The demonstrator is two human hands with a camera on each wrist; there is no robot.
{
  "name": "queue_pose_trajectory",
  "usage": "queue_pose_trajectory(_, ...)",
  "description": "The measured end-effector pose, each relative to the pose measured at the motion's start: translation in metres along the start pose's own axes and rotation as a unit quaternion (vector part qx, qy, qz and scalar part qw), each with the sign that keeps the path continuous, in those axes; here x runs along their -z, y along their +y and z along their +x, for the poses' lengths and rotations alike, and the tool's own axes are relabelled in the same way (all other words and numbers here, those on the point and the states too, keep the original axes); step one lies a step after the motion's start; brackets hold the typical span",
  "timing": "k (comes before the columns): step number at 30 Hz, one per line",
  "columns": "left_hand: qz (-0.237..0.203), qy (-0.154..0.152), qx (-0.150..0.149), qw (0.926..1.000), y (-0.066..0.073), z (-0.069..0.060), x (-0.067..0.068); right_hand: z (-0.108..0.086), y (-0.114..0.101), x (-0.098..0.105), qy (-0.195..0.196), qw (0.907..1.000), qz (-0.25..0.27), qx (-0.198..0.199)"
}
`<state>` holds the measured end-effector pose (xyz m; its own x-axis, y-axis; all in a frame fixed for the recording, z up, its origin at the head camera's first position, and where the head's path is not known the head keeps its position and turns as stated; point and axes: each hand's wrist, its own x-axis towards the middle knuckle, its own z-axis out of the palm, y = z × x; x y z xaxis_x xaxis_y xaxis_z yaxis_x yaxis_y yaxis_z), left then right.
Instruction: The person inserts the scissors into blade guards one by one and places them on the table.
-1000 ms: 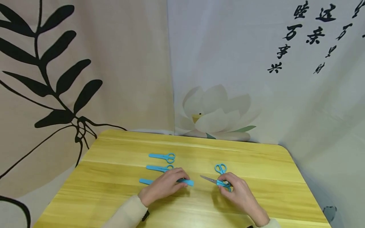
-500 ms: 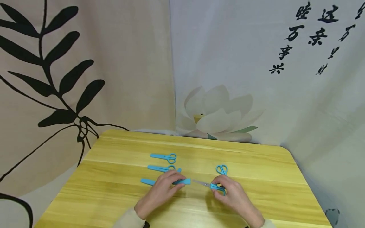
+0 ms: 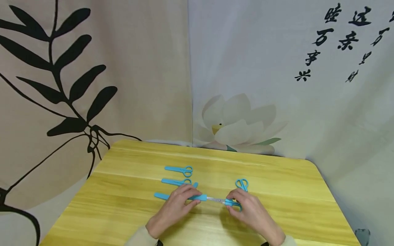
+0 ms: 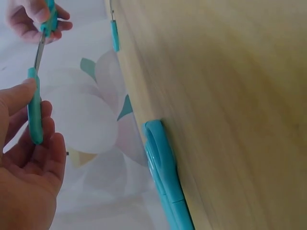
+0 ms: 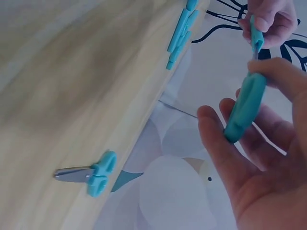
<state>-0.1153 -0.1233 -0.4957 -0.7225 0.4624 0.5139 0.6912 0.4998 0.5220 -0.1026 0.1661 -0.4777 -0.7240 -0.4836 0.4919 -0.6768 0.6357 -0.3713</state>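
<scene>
Well, from my distant seat the largest thing is the pale hanging cloth (image 3: pixel 154 68), printed with black leaves, a white lotus and brush-written characters. Before it spreads the yellow wood-grained table (image 3: pixel 295 191) with rounded far corners. Over the table I see two bare hands in cream sleeves (image 3: pixel 141 238): the left hand (image 3: pixel 173 208) and, facing it, the right hand (image 3: pixel 253 212). At left lies the farthest pair of blue scissors (image 3: pixel 178 169), blades covered; nearer me is a second covered blue pair (image 3: pixel 171 181), and nearer again a flat blue strip (image 3: pixel 161 195) running behind the left hand. A bare-bladed blue-handled pair (image 5: pixel 96 173) lies just beyond the right hand, whole in the right wrist view. The right hand's grip is grasping the blue-handled steel scissors (image 3: pixel 228 202) by the handles, blade pointing left. The left hand's grip is pinching a slim blue plastic-looking cover (image 3: pixel 198 197), lined up with that blade. Both sit above the table between the hands, the blade meeting the cover's mouth; I cannot tell how far in the tip is. Smallest, a blue end (image 3: pixel 195 185) peeks out beyond the left hand, its owner unclear.
</scene>
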Motion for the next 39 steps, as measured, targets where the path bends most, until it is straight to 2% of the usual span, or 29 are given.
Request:
queue_pose_trajectory(8, 0.031, -0.006, -0.021, 0.9993, 0.000, 0.005, -0.001, 0.011, -0.006, 0.001, -0.017, 0.9996, -0.023, 0.002)
queue_pose_trajectory(13, 0.029, -0.003, -0.024, 0.9993, 0.001, 0.008, -0.003, 0.017, -0.008, -0.003, 0.006, 0.9991, -0.033, 0.024)
queue_pose_trajectory(17, 0.024, -0.003, -0.030, 0.9993, 0.002, 0.012, -0.005, 0.020, -0.010, -0.006, 0.018, 0.9989, -0.038, 0.020)
queue_pose_trajectory(27, 0.036, 0.002, -0.051, 0.9980, 0.002, 0.019, -0.008, 0.025, -0.010, -0.008, 0.003, 0.9996, -0.025, 0.011)
queue_pose_trajectory(33, 0.044, -0.009, -0.053, 0.9976, 0.002, 0.024, -0.006, 0.028, -0.009, -0.008, 0.012, 0.9993, -0.029, 0.023)
queue_pose_trajectory(39, 0.053, -0.030, -0.059, 0.9964, 0.002, 0.022, -0.005, 0.026, -0.009, -0.013, 0.022, 0.9979, -0.029, 0.054)
